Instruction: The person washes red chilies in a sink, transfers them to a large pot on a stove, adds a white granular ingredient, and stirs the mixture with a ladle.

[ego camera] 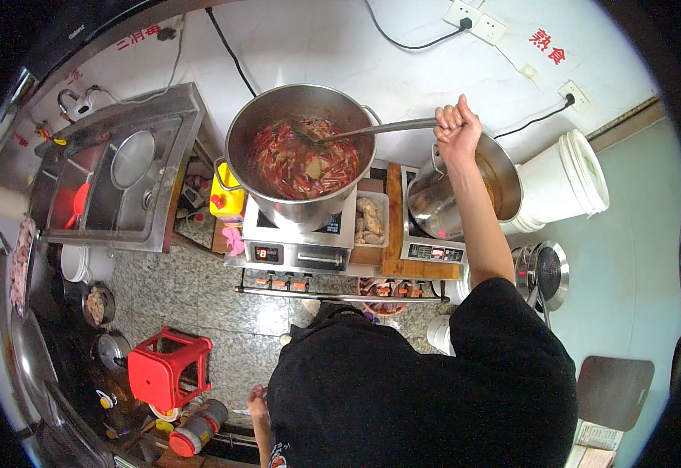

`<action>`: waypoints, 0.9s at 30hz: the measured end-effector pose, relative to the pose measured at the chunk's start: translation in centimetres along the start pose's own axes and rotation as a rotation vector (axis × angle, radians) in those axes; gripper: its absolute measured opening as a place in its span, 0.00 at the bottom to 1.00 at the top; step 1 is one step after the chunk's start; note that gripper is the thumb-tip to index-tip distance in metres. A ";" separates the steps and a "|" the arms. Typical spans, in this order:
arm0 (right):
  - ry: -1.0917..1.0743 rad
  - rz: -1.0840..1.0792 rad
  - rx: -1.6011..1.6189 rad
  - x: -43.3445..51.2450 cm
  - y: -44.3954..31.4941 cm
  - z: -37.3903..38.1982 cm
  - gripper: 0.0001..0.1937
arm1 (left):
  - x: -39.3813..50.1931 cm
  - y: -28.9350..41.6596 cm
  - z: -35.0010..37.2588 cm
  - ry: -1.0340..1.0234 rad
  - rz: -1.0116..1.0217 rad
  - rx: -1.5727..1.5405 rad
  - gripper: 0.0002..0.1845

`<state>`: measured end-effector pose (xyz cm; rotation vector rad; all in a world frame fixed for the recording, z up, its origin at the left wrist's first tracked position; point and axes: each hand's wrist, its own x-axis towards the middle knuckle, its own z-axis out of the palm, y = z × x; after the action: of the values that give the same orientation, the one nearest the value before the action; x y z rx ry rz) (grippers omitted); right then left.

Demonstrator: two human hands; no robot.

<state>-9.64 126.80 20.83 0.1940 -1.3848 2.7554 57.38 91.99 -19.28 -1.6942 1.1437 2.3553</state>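
My right hand [458, 127] is closed around the handle of a long metal ladle [375, 127]. The ladle's head lies in a tall steel stockpot [302, 202] filled with dark red broth and many dried red chillies [299, 167]. That pot stands on an induction cooker [299, 251] with a lit display. Behind my right forearm is a second steel pot [434, 202] with brown liquid, on another cooker. My left hand [256, 401] hangs low beside my body, its fingers loosely curled, and nothing shows in it.
A plastic tub of pale meat pieces [371, 219] sits between the cookers, beside a wooden board [394, 234]. A yellow jug [226, 196] is left of the stockpot, with a steel sink [159, 228] beyond. White buckets [562, 175] stand right. A red stool [153, 374] is on the floor.
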 end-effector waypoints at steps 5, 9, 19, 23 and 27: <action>-0.049 0.013 -0.182 -2.4 0.5 1.6 0.25 | 1.9 -0.2 -3.3 -0.104 0.039 -0.013 0.07; -0.226 0.045 -0.229 -4.4 0.0 2.7 0.27 | 0.1 0.9 -3.0 -0.126 0.119 -0.007 0.03; -0.654 0.003 -0.547 -9.4 2.1 8.5 0.18 | 5.3 -3.1 -8.8 -0.346 0.256 -0.215 0.04; -1.061 -0.368 -0.816 -12.1 2.9 11.9 0.22 | 4.0 -1.7 -8.6 -0.008 0.138 0.090 0.07; -1.644 -0.359 -1.256 -15.2 5.5 13.9 0.19 | 2.7 0.2 -6.7 0.062 0.017 0.143 0.06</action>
<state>6.13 112.53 22.64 2.3603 -2.3745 0.5636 61.61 87.03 -22.38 -1.7271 1.3066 2.1851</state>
